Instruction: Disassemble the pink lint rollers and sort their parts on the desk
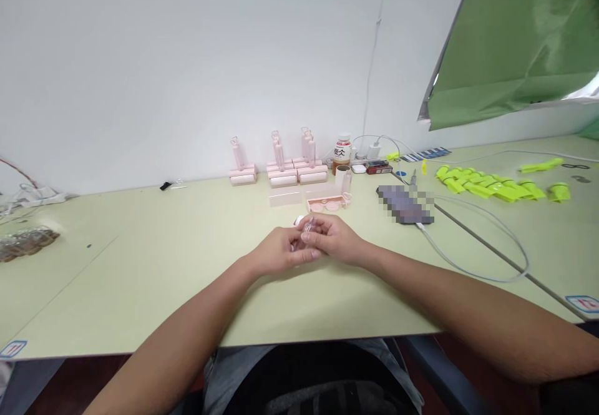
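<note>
Nearest, in front of the jar (pixel 341 154): left hand (pixel 281 250) and right hand (pixel 337 239) meet, both closed around a small transparent piece (pixel 308 227), presumably cupped from two sides to steady it; exact shape hidden. Pink tray (pixel 308 206) just before the jar, likely for easy reach. Surface: pale table (pixel 159 278), seam (pixel 486 243) right of the jar, yellow-green strips (pixel 486 185) beyond. Left of the jar: pink units (pixel 283 180), perhaps ranked rearward for elbow room. Behind jar: white wall (pixel 187 59); green blind (pixel 510 47) rightward.

Hands (pixel 337 238) over table (pixel 163 290), cases (pixel 283 180) behind them, bottle (pixel 342 151) right of cases, phone (pixel 394 201) right of hands
</note>
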Demonstrator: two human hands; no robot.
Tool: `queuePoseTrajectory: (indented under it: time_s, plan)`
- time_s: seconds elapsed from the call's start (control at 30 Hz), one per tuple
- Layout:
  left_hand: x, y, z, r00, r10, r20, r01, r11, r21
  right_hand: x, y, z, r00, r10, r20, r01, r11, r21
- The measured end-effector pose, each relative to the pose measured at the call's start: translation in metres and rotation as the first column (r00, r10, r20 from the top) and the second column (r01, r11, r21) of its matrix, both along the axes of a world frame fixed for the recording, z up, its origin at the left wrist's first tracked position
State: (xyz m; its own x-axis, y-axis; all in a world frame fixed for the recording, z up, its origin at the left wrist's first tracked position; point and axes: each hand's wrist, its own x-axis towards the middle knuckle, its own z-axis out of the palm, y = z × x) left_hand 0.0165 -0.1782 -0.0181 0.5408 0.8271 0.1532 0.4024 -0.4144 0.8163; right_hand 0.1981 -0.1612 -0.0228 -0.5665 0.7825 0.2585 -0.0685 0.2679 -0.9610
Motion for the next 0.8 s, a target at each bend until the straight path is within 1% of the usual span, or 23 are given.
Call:
queuePoseTrajectory:
  time_s: [0.03,0.07,0.13,0.2,0.23,0.3,0.37,0.47,0.53,0.63,0.73,0.8]
  plan:
    - [-0.001,0.003,0.000,0.994,0.059,0.093,-0.055,0.997,-0.051,0.001,0.002,0.000,0.998,-0.048,-0.033,0.048,0.999,-0.010]
    - [-0.001,0.006,0.001,0.971,0.144,0.191,-0.121,0.984,-0.128,0.003,0.004,0.002,0.993,-0.104,-0.058,0.103,0.994,-0.019]
    - [-0.004,0.012,0.004,0.879,0.337,0.336,-0.233,0.920,-0.315,0.008,0.006,0.005,0.976,-0.201,-0.085,0.200,0.980,-0.027]
    - [-0.006,0.015,0.008,0.788,0.471,0.397,-0.280,0.847,-0.451,0.012,0.006,0.007,0.970,-0.230,-0.082,0.231,0.973,-0.002]
    - [-0.006,0.016,0.009,0.759,0.501,0.416,-0.283,0.829,-0.483,0.012,0.005,0.007,0.971,-0.226,-0.075,0.228,0.973,0.020]
    - [-0.007,0.017,0.009,0.728,0.517,0.450,-0.271,0.820,-0.504,0.011,0.002,0.005,0.976,-0.213,-0.043,0.216,0.973,0.086]
    - [-0.007,0.017,0.008,0.718,0.511,0.473,-0.256,0.825,-0.503,0.010,-0.001,0.003,0.972,-0.236,0.017,0.229,0.956,0.183]
    - [-0.007,0.018,0.006,0.715,0.505,0.483,-0.266,0.836,-0.480,0.010,-0.001,0.001,0.933,-0.328,0.148,0.255,0.893,0.372]
    - [-0.008,0.019,0.005,0.710,0.520,0.475,-0.300,0.833,-0.464,0.011,0.000,0.003,0.894,-0.362,0.265,0.198,0.849,0.490]
    - [-0.007,0.020,0.003,0.714,0.537,0.449,-0.375,0.835,-0.403,0.010,-0.001,0.004,0.820,-0.362,0.444,0.044,0.812,0.582]
    - [-0.004,0.018,0.000,0.726,0.540,0.426,-0.420,0.839,-0.347,0.007,-0.006,0.002,0.758,-0.402,0.514,-0.037,0.760,0.649]
    - [0.000,0.016,-0.001,0.703,0.565,0.432,-0.440,0.823,-0.360,0.004,-0.009,-0.001,0.723,-0.448,0.526,-0.052,0.724,0.688]
